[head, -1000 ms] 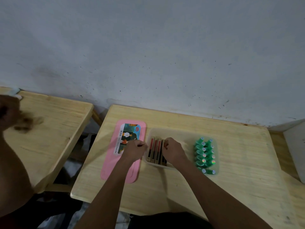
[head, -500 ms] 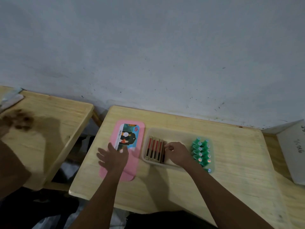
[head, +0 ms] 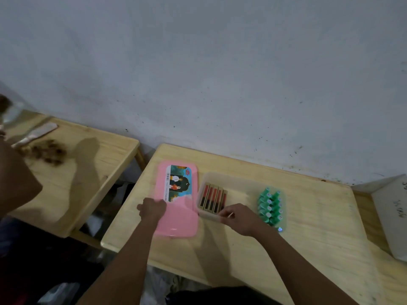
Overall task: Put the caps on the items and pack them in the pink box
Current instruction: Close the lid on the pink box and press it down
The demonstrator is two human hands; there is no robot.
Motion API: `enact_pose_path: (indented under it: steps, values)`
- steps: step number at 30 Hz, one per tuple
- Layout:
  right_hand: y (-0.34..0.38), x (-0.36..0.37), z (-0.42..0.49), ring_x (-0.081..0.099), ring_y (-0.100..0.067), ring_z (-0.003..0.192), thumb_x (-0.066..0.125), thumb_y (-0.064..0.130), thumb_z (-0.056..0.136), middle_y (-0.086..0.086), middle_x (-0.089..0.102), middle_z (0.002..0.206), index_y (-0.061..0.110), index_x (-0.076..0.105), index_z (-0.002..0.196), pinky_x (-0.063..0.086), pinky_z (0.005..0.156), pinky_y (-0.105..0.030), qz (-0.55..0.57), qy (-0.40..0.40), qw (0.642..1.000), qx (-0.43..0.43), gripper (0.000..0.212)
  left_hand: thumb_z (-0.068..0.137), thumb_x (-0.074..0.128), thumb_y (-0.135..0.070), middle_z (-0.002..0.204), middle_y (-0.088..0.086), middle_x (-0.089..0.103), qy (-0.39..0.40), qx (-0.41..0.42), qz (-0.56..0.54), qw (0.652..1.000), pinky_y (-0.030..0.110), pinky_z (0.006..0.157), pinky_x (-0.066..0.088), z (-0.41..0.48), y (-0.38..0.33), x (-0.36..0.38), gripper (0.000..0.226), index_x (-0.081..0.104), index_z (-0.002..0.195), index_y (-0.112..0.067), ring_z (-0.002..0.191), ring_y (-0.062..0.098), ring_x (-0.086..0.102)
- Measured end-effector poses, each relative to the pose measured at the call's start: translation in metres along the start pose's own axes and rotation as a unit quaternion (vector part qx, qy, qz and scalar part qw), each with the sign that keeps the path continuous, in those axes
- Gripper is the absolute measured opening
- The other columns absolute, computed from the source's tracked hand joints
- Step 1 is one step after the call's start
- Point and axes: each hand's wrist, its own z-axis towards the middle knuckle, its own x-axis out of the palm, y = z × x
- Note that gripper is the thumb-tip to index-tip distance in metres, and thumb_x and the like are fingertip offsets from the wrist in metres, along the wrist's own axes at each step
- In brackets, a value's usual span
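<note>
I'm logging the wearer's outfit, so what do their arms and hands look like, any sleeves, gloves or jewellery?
Both forearms are bare, with no sleeve in view. The left hand and right hand wear no gloves, and no watch or bracelet shows at either wrist. Rings on the fingers cannot be ruled out in this dim light.

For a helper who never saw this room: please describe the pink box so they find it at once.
On the wooden table in front of the person, the pink box lies flat just left of the clear tray, its left edge held by the left hand. Only it is pink and carries a picture label.
</note>
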Motion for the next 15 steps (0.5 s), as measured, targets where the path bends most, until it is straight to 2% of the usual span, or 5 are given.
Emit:
enact_pose_path:
  steps: [4, 8, 11, 13, 15]
  values:
    - [0.01, -0.008, -0.005, 0.063, -0.008, 0.085, 0.059, 0.029, 0.094, 0.004, 0.072, 0.094, 0.022, 0.075, 0.091, 0.048, 0.079, -0.027, 0.048, -0.03, 0.998, -0.001, 0.018, 0.089, 0.052, -0.011, 0.098, 0.013, 0.053, 0.0, 0.184, -0.055, 0.981, 0.031, 0.077, 0.041, -0.025, -0.034, -0.025, 0.015, 0.054, 0.102, -0.003, 0.098, 0.03, 0.055]
    - [0.029, -0.021, -0.011, 0.062, -0.007, 0.083, 0.054, 0.032, 0.097, 0.003, 0.069, 0.094, 0.024, 0.07, 0.095, 0.044, 0.073, -0.022, 0.188, -0.117, 0.975, 0.012, 0.017, 0.093, 0.05, -0.02, 0.097, 0.007, 0.058, -0.085, 0.327, -0.069, 0.939, 0.041, 0.075, 0.056, -0.066, -0.074, -0.04, 0.011, 0.047, 0.101, -0.012, 0.088, 0.027, 0.059]
    - [0.044, -0.029, -0.016, 0.064, -0.015, 0.101, 0.055, 0.044, 0.094, 0.001, 0.066, 0.112, 0.023, 0.063, 0.114, 0.055, 0.081, -0.032, 0.375, -0.138, 0.913, 0.082, 0.03, 0.095, 0.05, -0.02, 0.087, -0.002, 0.052, -0.13, 0.38, -0.184, 0.897, 0.033, 0.07, 0.055, -0.108, -0.101, -0.043, 0.01, 0.045, 0.098, -0.012, 0.077, 0.013, 0.055]
    - [0.049, -0.033, -0.019, 0.064, -0.021, 0.102, 0.06, 0.047, 0.091, -0.003, 0.063, 0.111, 0.02, 0.057, 0.12, 0.055, 0.089, -0.042, 0.5, -0.105, 0.854, 0.099, 0.04, 0.095, 0.051, -0.02, 0.085, -0.005, 0.053, -0.086, 0.361, -0.27, 0.888, 0.029, 0.071, 0.052, -0.131, -0.111, -0.037, 0.009, 0.047, 0.097, -0.013, 0.077, 0.008, 0.055]
    - [0.047, -0.035, -0.022, 0.063, -0.025, 0.094, 0.064, 0.037, 0.091, -0.011, 0.063, 0.104, 0.012, 0.058, 0.118, 0.052, 0.093, -0.046, 0.63, -0.081, 0.77, 0.067, 0.037, 0.094, 0.053, -0.023, 0.093, -0.005, 0.059, 0.001, 0.308, -0.337, 0.89, 0.032, 0.075, 0.056, -0.141, -0.114, -0.024, 0.011, 0.048, 0.102, -0.016, 0.086, 0.011, 0.06]
